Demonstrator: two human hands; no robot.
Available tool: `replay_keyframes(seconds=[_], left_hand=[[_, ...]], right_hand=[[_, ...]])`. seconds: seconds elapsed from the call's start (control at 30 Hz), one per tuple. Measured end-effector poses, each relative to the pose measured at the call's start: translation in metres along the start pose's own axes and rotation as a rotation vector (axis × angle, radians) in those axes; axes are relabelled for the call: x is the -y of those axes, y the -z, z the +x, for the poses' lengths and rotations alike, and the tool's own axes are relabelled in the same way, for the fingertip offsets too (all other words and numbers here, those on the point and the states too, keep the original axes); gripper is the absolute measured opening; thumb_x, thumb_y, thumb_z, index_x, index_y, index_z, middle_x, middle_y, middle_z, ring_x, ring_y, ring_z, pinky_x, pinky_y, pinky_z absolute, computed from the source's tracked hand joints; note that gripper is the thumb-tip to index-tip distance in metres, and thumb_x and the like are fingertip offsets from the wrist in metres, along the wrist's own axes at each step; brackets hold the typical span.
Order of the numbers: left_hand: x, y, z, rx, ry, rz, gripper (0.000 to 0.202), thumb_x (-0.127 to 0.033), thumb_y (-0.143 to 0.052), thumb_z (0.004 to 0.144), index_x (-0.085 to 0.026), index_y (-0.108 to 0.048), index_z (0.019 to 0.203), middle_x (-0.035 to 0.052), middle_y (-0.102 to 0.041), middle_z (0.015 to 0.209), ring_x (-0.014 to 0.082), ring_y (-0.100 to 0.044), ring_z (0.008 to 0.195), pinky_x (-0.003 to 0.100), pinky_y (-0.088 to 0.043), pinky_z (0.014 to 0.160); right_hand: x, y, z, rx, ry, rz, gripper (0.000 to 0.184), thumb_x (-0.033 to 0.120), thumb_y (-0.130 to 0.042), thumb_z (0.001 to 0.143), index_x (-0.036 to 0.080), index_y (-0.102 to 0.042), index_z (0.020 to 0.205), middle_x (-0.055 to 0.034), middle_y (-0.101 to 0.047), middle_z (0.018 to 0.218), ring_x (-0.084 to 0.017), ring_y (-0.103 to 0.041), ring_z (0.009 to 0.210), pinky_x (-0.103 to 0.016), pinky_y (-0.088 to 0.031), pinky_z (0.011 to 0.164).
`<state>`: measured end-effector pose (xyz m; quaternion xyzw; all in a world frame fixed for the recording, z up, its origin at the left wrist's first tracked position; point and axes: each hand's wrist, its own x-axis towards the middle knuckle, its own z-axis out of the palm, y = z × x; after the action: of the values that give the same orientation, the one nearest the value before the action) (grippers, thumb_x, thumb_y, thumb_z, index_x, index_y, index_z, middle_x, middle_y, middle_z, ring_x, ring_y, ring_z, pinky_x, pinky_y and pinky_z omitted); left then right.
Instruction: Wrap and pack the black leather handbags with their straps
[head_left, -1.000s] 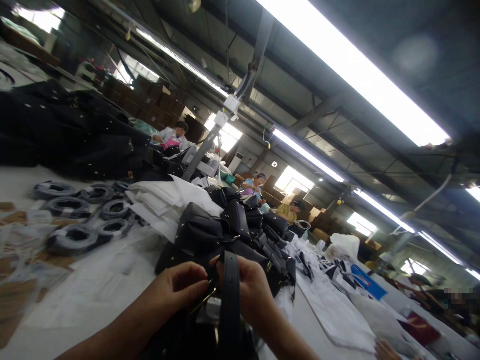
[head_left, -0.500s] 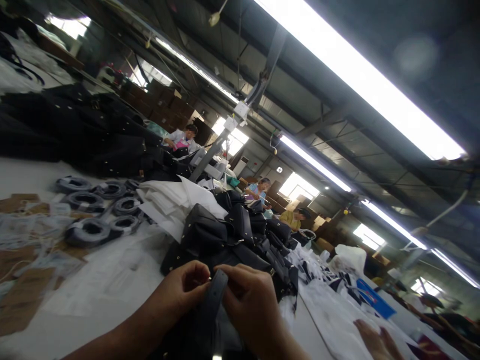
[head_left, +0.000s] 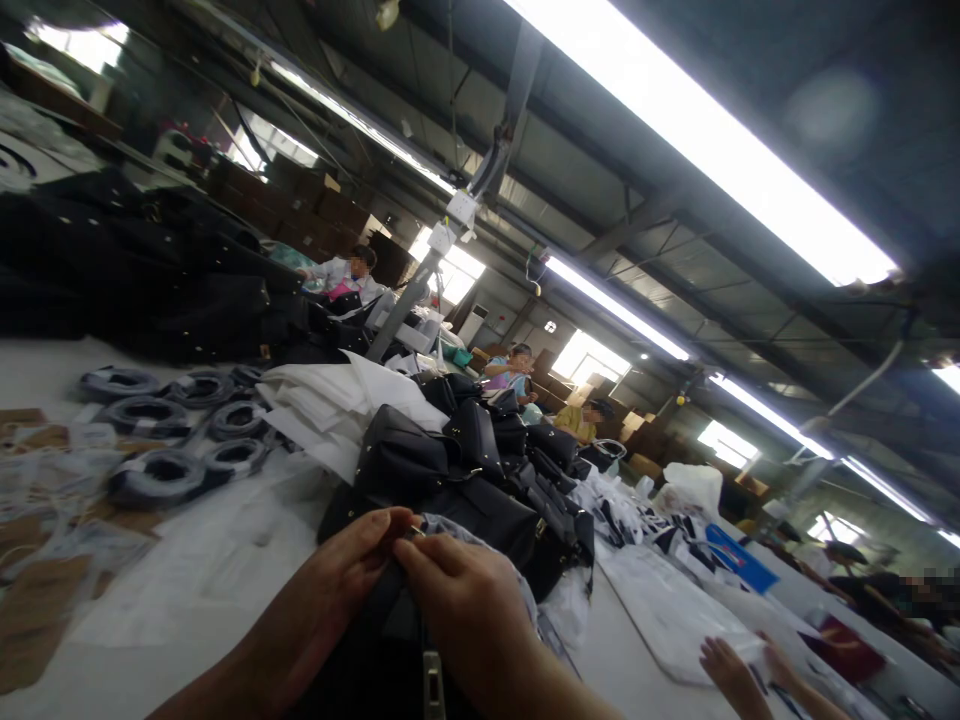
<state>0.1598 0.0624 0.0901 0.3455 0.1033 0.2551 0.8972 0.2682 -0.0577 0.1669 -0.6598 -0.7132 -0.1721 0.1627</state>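
Low in the middle of the head view is a black bag point(head_left: 375, 655), partly hidden by my hands. My left hand point(head_left: 341, 585) is closed at its edge, thumb and fingers bent together. Against it my right hand point(head_left: 472, 600) pinches the same spot, the fingertips of both hands meeting. A small shiny metal piece point(head_left: 416, 530) shows between the fingertips; its kind is unclear. Below my right hand hangs a metal clasp point(head_left: 433, 680). Greyish wrapping point(head_left: 450, 525) shows behind my right fingers.
Black bags point(head_left: 480, 500) are heaped just ahead, beside stacked white sheets point(head_left: 337, 400). Wrapped coils point(head_left: 161, 478) and brown cards point(head_left: 37, 610) lie on the left. At right, another person's hands point(head_left: 731, 670) work at white plastic point(head_left: 667, 610). Other people sit farther back.
The black strap end that stood upright between my hands no longer shows. My right hand has moved left against my left hand. The clasp has come into view, and the other person's hands have shifted.
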Motion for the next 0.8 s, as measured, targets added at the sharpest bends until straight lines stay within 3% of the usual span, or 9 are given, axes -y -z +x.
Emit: replay_keyframes(seconds=[0.1,0.23,0.3,0.4,0.47,0.53,0.6,0.73,0.8], left_hand=[[0.000,0.003,-0.001,0.010,-0.054,0.111,0.054,-0.047,-0.083,0.079,-0.027,-0.065,0.126,0.0056,-0.065,0.139,0.0251,-0.056,0.133,0.028,-0.049,0.106],[-0.005,0.012,0.002,0.084,-0.101,0.256,0.065,-0.038,-0.088,0.074,-0.030,-0.061,0.132,0.0068,-0.063,0.141,0.0286,-0.054,0.136,0.036,-0.047,0.109],[-0.010,0.015,0.002,0.104,-0.114,0.284,0.065,-0.039,-0.090,0.070,-0.030,-0.064,0.130,0.0087,-0.066,0.136,0.0323,-0.057,0.131,0.041,-0.051,0.105],[-0.018,0.014,0.000,0.083,-0.133,0.348,0.060,-0.041,-0.088,0.068,-0.029,-0.069,0.123,0.0096,-0.069,0.132,0.0356,-0.059,0.128,0.044,-0.053,0.102],[-0.023,0.011,-0.003,0.051,-0.134,0.456,0.053,-0.046,-0.083,0.072,-0.027,-0.071,0.120,0.0093,-0.070,0.131,0.0349,-0.060,0.126,0.042,-0.053,0.101],[-0.028,0.006,-0.005,0.044,-0.163,0.613,0.052,-0.054,-0.079,0.075,-0.025,-0.072,0.117,0.0093,-0.072,0.126,0.0332,-0.066,0.115,0.038,-0.057,0.090],[-0.033,0.001,-0.006,0.055,-0.200,0.800,0.056,-0.059,-0.076,0.076,-0.026,-0.070,0.121,0.0086,-0.073,0.120,0.0299,-0.070,0.101,0.033,-0.058,0.076],[-0.045,-0.010,-0.001,0.132,-0.148,1.048,0.064,-0.064,-0.070,0.080,-0.029,-0.061,0.132,0.0054,-0.074,0.109,0.0237,-0.070,0.082,0.029,-0.056,0.067],[-0.049,-0.018,0.004,0.165,-0.156,1.110,0.061,-0.064,-0.069,0.081,-0.029,-0.063,0.130,0.0050,-0.075,0.105,0.0229,-0.069,0.077,0.028,-0.054,0.064]], right_hand=[[-0.006,0.007,-0.001,0.048,-0.007,0.132,0.027,0.017,-0.057,0.098,0.025,-0.073,0.118,-0.0055,-0.077,0.109,-0.019,-0.075,0.089,-0.024,-0.058,0.077],[-0.023,0.023,0.000,-0.071,-0.123,0.318,0.032,0.017,-0.055,0.099,0.025,-0.068,0.127,-0.0070,-0.072,0.123,-0.020,-0.068,0.113,-0.031,-0.052,0.101],[-0.034,0.025,-0.001,0.059,-0.194,0.312,0.045,0.026,-0.068,0.093,0.023,-0.062,0.137,-0.0104,-0.069,0.130,-0.026,-0.062,0.123,-0.039,-0.048,0.107],[-0.047,0.024,-0.006,0.265,-0.288,0.328,0.069,0.025,-0.083,0.080,0.021,-0.056,0.144,-0.0128,-0.068,0.131,-0.031,-0.065,0.120,-0.042,-0.051,0.103],[-0.050,0.025,-0.008,0.263,-0.303,0.356,0.059,0.017,-0.078,0.083,0.020,-0.061,0.139,-0.0116,-0.072,0.125,-0.029,-0.069,0.113,-0.037,-0.052,0.099],[-0.050,0.033,-0.007,0.238,-0.270,0.395,0.048,0.013,-0.070,0.089,0.019,-0.064,0.136,-0.0099,-0.075,0.119,-0.025,-0.072,0.106,-0.032,-0.053,0.094],[-0.049,0.045,-0.003,0.256,-0.241,0.435,0.048,0.017,-0.067,0.092,0.020,-0.062,0.139,-0.0074,-0.077,0.110,-0.022,-0.074,0.095,-0.030,-0.054,0.087],[-0.057,0.066,0.010,0.405,-0.212,0.654,0.083,0.032,-0.082,0.081,0.028,-0.042,0.154,-0.0037,-0.075,0.109,-0.019,-0.071,0.092,-0.027,-0.053,0.085],[-0.063,0.069,0.017,0.476,-0.257,0.836,0.089,0.035,-0.081,0.083,0.029,-0.033,0.158,-0.0048,-0.073,0.113,-0.015,-0.069,0.085,-0.024,-0.054,0.077]])
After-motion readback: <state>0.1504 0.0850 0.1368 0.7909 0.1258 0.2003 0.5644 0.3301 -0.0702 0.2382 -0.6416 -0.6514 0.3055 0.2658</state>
